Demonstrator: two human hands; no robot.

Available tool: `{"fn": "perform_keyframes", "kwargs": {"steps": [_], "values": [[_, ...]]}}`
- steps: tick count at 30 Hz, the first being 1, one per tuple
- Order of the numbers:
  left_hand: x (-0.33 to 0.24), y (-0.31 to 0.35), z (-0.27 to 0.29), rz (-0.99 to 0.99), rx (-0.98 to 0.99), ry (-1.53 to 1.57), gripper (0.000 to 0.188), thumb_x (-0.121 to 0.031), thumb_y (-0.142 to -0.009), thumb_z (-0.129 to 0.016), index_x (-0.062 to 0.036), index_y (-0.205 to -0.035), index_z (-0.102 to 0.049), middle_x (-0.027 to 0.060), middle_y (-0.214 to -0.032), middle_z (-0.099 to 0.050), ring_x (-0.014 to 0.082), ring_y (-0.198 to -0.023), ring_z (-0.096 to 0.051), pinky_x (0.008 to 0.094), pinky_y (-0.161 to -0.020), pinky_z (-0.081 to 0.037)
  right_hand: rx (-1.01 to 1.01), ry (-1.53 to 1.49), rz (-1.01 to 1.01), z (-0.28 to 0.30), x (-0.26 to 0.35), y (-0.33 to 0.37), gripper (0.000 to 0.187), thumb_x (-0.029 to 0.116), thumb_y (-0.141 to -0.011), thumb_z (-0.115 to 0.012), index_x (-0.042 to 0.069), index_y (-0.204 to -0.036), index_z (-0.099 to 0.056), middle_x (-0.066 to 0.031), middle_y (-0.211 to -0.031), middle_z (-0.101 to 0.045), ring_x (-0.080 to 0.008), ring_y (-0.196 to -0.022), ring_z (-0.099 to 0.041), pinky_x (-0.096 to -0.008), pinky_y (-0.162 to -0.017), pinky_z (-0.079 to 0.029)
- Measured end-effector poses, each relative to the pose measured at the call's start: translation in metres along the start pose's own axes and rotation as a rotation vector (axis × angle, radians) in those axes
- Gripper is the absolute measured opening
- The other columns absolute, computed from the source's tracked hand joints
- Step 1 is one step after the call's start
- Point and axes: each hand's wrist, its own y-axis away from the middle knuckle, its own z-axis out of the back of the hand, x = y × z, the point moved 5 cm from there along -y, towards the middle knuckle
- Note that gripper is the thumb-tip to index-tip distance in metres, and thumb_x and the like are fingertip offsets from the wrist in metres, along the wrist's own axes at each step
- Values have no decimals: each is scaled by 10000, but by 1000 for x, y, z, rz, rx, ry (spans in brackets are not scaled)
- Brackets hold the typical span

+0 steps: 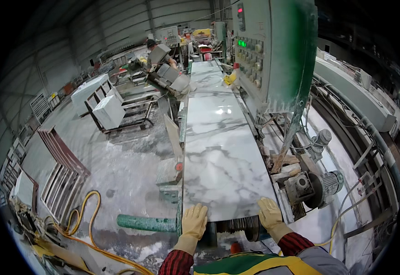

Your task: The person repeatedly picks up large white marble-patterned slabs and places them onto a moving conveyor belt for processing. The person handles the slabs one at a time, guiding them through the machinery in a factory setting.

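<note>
A long, polished white slab with grey veins, like marble (225, 176), lies flat on a conveyor and stretches away from me. My left hand (194, 223), in a cream rubber glove, is at its near left corner, fingers laid over the top and bent at the edge. At the near right corner, my right hand (271, 215) in a matching glove curls its fingers over the slab in the same way. Both thumbs are mostly hidden. Under the slab's near end, a dark ribbed roller or belt part (236, 225) shows between my hands.
A green control cabinet (291, 59) rises on the right, above motors (321, 183). A green roller (147, 223) juts left. Yellow hose (92, 220) crosses the floor beside metal racks (67, 174) and white blocks (109, 111). Another person (158, 55) stands farther off, left of the conveyor.
</note>
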Motion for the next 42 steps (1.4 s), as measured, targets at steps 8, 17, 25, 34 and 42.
{"fn": "perform_keyframes", "kwargs": {"steps": [8,17,25,34,42], "values": [[-38,78,6,60,89,49,595,-257,-941,-740,-116,-1500,-589,189,-1566,-574,436,-1428,-530,608,-1229,-370,104,57,-80,-14,-3,104,621,196,-977,-647,-28,-1545,-533,-343,-1580,-531,-543,-1464,-492,-607,-1278,-355],[-33,74,8,64,58,81,653,-252,-948,-744,-114,-1558,-556,225,-1617,-539,449,-1491,-492,618,-1260,-336,116,47,-88,-25,-16,102,663,165,-979,-670,16,-1609,-525,-308,-1627,-525,-506,-1524,-476,-562,-1312,-338],[-18,68,-26,303,106,-29,762,-344,-1019,-708,-40,-1658,-424,330,-1706,-390,529,-1557,-396,628,-1313,-244,198,96,-76,-26,-22,92,685,187,-989,-706,56,-1632,-509,-256,-1644,-535,-431,-1527,-509,-500,-1308,-377],[-121,19,-17,-45,322,191,616,-375,-1030,-709,-26,-1517,-567,256,-1591,-546,440,-1513,-487,639,-1268,-316,230,54,-41,-18,-32,86,701,143,-951,-756,40,-1606,-527,-268,-1628,-539,-434,-1527,-505,-488,-1302,-382],[-129,66,5,-78,704,327,382,-302,-1092,-590,-125,-1412,-700,158,-1304,-752,389,-1130,-680,492,-1048,-520,139,120,16,-34,-38,93,734,225,-998,-668,34,-1669,-442,-264,-1686,-453,-452,-1545,-445,-556,-1318,-312]]}}
